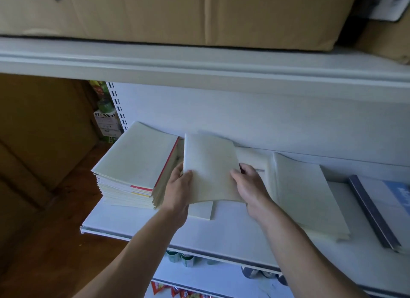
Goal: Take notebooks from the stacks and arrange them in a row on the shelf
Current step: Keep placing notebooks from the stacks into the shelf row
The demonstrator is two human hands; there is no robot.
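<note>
- Both hands hold one pale notebook (209,168) by its near corners, raised and tilted above the white shelf (233,237), between two piles.
- The left hand (178,187) has its fingers closed on the notebook's lower left corner, thumb on the cover, the rest underneath.
- The right hand (250,186) grips the lower right corner the same way, fingers curled shut on the cover's edge.
- Just left of the left hand stands a tall stack of notebooks (135,164), its left corner overhanging the shelf's end; a red spine shows along its right edge.
- Under the held notebook lies another flat one (203,211), its near edge well back from the shelf lip.
- To the right lies a lower pale pile (308,193), its near corner close to the front edge.
- Further right a dark-spined book (377,211) lies flat, reaching the picture's border.
- Bare shelf runs along the front, near the forearms.
- An upper shelf edge (199,64) bearing a cardboard box (166,13) hangs overhead.
</note>
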